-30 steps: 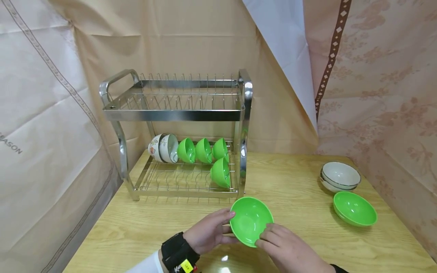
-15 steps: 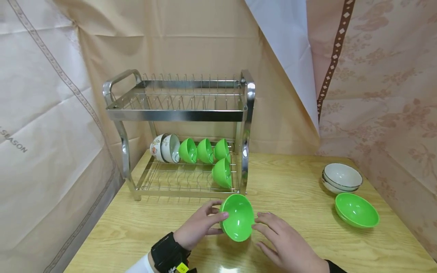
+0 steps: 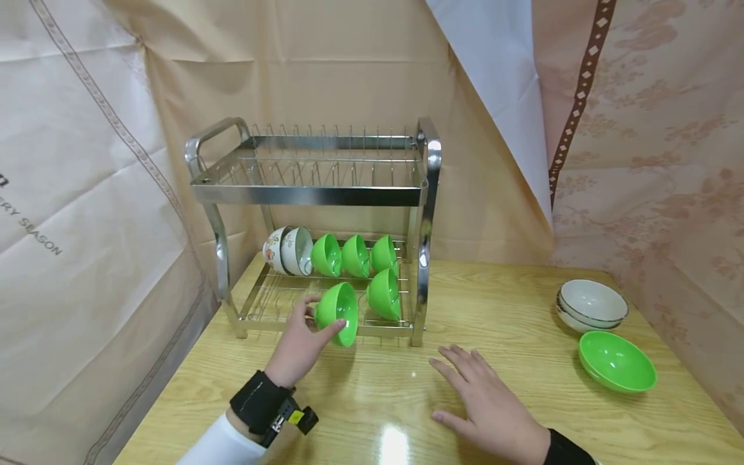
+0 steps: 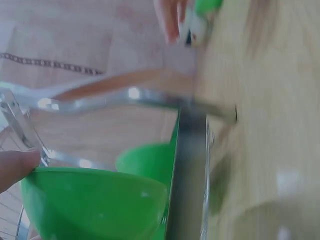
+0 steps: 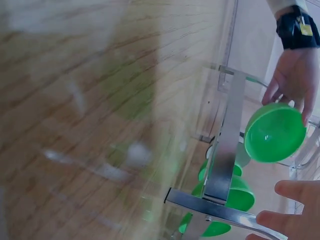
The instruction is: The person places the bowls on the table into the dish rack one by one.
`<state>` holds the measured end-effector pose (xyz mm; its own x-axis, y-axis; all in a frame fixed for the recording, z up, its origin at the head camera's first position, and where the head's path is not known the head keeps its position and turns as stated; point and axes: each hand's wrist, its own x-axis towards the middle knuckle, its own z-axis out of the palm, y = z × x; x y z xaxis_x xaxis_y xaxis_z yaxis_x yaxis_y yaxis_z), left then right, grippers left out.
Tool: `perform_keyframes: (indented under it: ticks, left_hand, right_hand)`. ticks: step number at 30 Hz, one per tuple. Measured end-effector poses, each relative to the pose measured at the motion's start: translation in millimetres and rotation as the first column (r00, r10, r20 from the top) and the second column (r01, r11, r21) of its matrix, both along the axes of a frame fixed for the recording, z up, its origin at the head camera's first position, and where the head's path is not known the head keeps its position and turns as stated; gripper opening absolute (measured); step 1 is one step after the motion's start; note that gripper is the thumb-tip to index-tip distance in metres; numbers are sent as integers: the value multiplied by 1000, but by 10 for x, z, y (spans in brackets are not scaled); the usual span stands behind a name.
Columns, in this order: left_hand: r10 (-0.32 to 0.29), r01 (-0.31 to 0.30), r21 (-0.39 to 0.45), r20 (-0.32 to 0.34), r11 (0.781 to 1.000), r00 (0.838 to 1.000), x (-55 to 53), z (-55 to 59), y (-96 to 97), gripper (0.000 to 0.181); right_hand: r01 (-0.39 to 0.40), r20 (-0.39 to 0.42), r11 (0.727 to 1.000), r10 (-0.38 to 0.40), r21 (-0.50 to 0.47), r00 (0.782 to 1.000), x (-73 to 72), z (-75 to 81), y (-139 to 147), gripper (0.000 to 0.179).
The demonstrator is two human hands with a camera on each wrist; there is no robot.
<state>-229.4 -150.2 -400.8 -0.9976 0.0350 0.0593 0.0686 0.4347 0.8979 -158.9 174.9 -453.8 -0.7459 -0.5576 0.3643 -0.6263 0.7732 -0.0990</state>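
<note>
My left hand [image 3: 302,349] holds a green bowl [image 3: 337,313] tipped on its side, thumb on the rim and fingers behind it. The bowl is at the front edge of the lower tier of a metal dish rack [image 3: 308,196]. In the left wrist view the same bowl [image 4: 95,205] shows side-on beside the rack's front bar, thumb at its rim. My right hand [image 3: 485,407] hovers over the table with spread fingers, holding nothing. On the lower tier, one green bowl [image 3: 383,295] stands in front, with several green bowls [image 3: 355,257] and two floral bowls [image 3: 296,252] behind.
At the table's right side sit stacked white bowls [image 3: 593,302] with a green bowl [image 3: 617,361] in front of them. The rack's upper tier [image 3: 314,161] has upright wires. Cloth hangs behind and on both sides of the wooden table [image 3: 494,310].
Both hands were at the green bowl; the right hand let go and drew away. The left hand carried the bowl leftward and forward to the rack, turning it on its side.
</note>
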Motion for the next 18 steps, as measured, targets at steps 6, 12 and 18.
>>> perform_keyframes:
  ticks: [6,12,18]
  left_hand:
    - [44,-47,-108,-36,993,998,-232,19,-5,80]
    - [42,-48,-181,-37,982,998,-430,-23,47,83]
    - [30,-38,-236,-36,971,999,-587,-81,140,82]
  right_hand:
    - [3,24,1000,-3,9,1000,-4,-29,14,73]
    - [3,28,1000,-4,13,1000,-1,-31,20,72]
    - [10,72,1000,-12,30,997,-15,-58,19,72]
